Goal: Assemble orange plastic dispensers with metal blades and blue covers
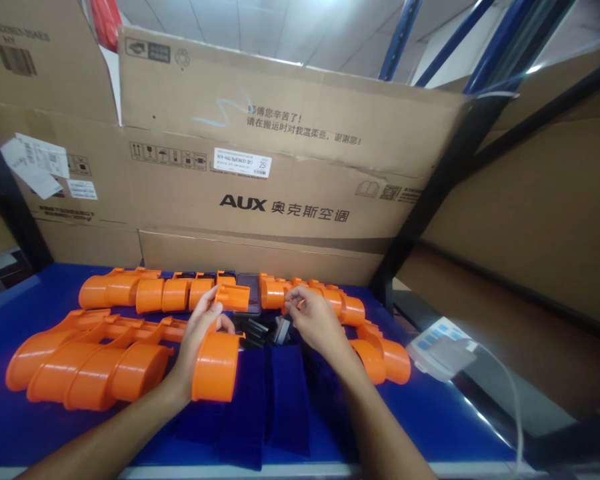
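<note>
My left hand [200, 333] is wrapped round an orange plastic part [216, 367], whose round cup hangs below the fingers and whose flat upper end [233, 297] points right. My right hand [313, 317] is closed in a pinch just right of it, above small black and grey pieces [281, 330]; what its fingertips hold, if anything, is too small to make out. More black pieces [254, 330] lie between the hands. Dark blue flat pieces [287, 400] lie on the blue table [430, 427] below them.
Orange cup parts stand in rows at the left [95, 367], back left [110, 290] and right [390, 360]. A dark tray [253, 287] sits at the back centre. A white device [443, 347] with a cable is at right. Cardboard [280, 180] walls the back.
</note>
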`<state>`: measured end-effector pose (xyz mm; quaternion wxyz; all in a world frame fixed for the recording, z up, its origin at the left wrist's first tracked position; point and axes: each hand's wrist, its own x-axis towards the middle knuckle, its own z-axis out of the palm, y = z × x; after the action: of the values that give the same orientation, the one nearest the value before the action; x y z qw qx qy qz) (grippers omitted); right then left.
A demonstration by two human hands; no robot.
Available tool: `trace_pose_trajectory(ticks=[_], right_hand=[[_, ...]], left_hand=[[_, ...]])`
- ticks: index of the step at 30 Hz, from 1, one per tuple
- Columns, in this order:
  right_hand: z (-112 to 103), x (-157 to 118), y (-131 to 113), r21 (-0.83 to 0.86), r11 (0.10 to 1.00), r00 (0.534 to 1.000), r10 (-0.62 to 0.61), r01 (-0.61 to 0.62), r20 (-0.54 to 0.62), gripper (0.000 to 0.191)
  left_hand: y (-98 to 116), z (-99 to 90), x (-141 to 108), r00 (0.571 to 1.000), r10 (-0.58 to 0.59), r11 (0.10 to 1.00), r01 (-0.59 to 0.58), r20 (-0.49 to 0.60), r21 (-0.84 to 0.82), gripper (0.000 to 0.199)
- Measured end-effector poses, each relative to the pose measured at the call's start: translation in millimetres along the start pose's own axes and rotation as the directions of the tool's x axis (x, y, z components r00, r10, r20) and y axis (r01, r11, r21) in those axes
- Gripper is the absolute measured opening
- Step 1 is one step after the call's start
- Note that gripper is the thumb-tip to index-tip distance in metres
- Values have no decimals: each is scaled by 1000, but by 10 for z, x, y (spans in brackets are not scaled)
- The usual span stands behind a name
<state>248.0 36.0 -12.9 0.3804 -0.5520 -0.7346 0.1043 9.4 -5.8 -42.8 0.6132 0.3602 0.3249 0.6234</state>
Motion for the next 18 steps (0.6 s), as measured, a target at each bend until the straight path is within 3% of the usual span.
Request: trace_pose_trajectory(ticks=[2, 5, 10, 13, 18], right_hand=[[-14, 1, -30, 61, 998, 998, 13, -9, -67, 9], [-20, -3, -108, 293, 956, 988, 31, 15, -153, 14], [-28, -37, -277, 655, 755, 989, 87, 14, -121, 27], [-22, -62, -329, 728, 685, 990, 99, 7, -102, 30], [19, -91, -358, 759, 651, 995, 84, -15, -53, 34]], left_hand=[[-10, -1, 0, 1000, 10, 1000, -10, 8, 21, 72], [-20, -1, -14, 1000, 13, 999, -13, 15, 46, 76], [-33, -9, -41, 999, 14, 997, -17, 42, 79, 78], [-37, -2, -50, 998, 14, 997, -19, 64, 79, 79], [-35, 33, -65, 997, 43, 994, -49, 62, 96, 78]])
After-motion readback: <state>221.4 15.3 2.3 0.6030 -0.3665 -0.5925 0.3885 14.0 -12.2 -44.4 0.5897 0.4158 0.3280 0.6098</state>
